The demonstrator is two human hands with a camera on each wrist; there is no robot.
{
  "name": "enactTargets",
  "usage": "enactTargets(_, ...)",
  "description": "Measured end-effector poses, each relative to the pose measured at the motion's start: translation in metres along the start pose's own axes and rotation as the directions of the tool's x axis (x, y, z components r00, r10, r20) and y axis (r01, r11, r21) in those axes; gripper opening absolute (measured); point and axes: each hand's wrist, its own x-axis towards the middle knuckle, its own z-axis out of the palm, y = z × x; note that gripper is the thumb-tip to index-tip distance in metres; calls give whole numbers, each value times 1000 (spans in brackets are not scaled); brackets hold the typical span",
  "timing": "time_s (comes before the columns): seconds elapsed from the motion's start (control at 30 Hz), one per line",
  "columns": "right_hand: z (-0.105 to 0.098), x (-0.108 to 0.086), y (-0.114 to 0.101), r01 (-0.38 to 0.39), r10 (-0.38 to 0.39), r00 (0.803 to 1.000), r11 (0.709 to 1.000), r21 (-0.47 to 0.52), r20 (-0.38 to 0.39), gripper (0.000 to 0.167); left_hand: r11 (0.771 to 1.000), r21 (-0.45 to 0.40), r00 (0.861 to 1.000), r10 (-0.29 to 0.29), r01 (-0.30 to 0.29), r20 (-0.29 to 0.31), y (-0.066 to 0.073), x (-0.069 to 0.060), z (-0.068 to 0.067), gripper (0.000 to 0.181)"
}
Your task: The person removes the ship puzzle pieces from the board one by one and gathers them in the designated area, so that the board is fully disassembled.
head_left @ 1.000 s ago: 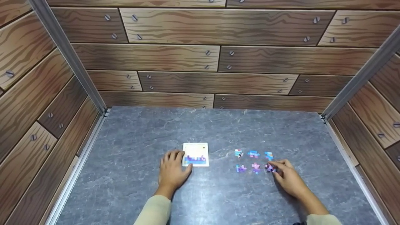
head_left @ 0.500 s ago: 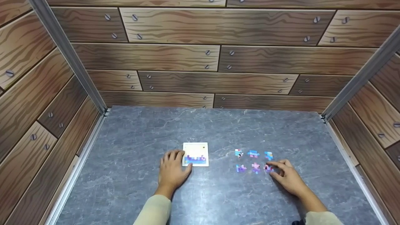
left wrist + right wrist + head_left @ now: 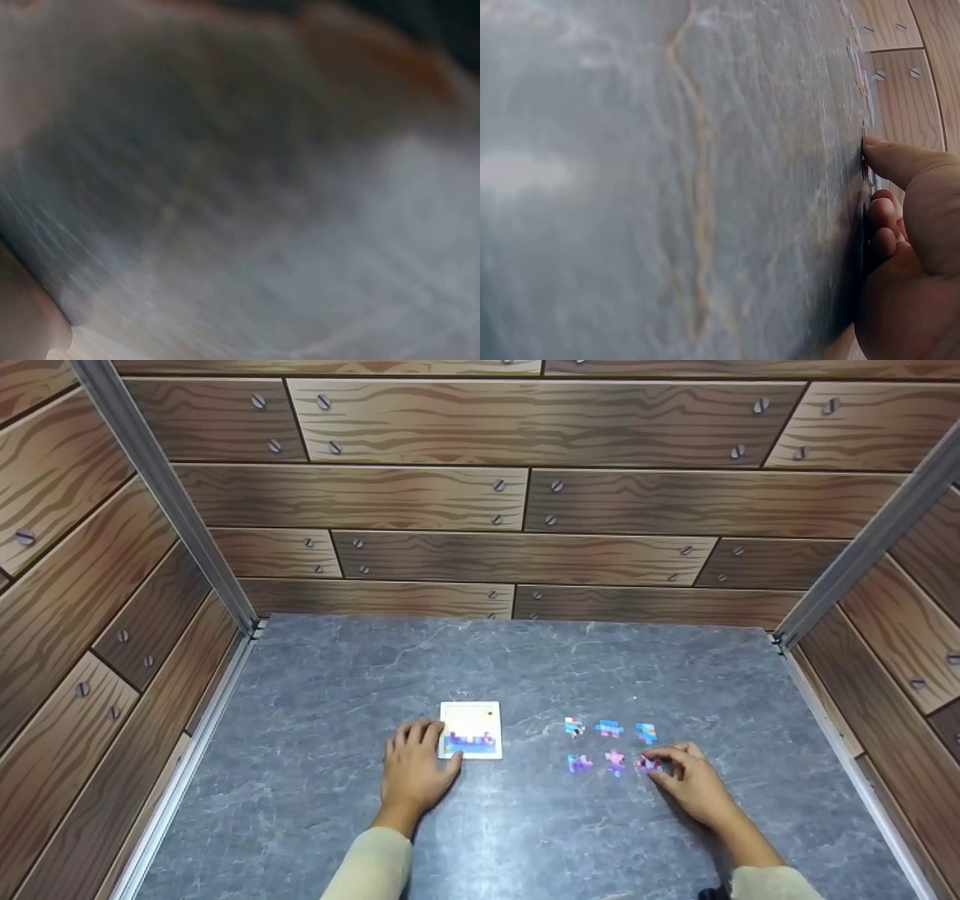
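A square puzzle board (image 3: pixel 471 718) with a white rim and a cream and purple-blue picture lies flat on the table. My left hand (image 3: pixel 415 772) rests at its left side, fingers relaxed and thumb at the lower edge. To the right, loose jigsaw puzzle pieces lie in two rows. Thumb and index finger of my right hand (image 3: pixel 694 787) pinch the purple puzzle piece (image 3: pixel 646 763) at the near right end, partly covering it. Beside it are a pink piece (image 3: pixel 615 761) and a purple-blue piece (image 3: pixel 578 763). In the right wrist view, the thumb (image 3: pixel 896 159) meets the pieces edge-on.
The far row holds a white-and-blue piece (image 3: pixel 574 727), a blue piece (image 3: pixel 609 728) and a blue-orange piece (image 3: pixel 646 732). Grey marbled table (image 3: pixel 525 825) surrounds everything. Wood-patterned walls (image 3: pixel 420 499) with metal posts enclose it. The left wrist view is mostly blurred tabletop.
The purple piece under my right fingers has shifted slightly left and its colours show more. The right thumb has moved a little left and up. My left hand and the board stay put.
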Motion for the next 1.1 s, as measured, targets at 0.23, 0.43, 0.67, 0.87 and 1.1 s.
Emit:
enactTargets(0.23,-4,0,0,-33,32,999,998,44,40,30,1000,-13,1000,2,-2,-6,0,-2,-1,61)
enactTargets(0.43,-9,-1,1,-123,112,991,978,171,74,37,1000,-16,1000,6,-5,3,1,-3,-2,62)
enactTargets(0.67,-10,-2,-3,-185,176,983,941,285,57,37,1000,-11,1000,5,-5,-1,1,-1,-2,62)
enactTargets(0.87,-3,8,-25,-111,122,992,966,235,-34,34,1000,-9,1000,2,-2,15,2,0,0,63)
enactTargets(1.1,30,31,-100,72,-76,997,950,303,0,31,1000,-3,999,-8,8,31,1,1,-1,63)
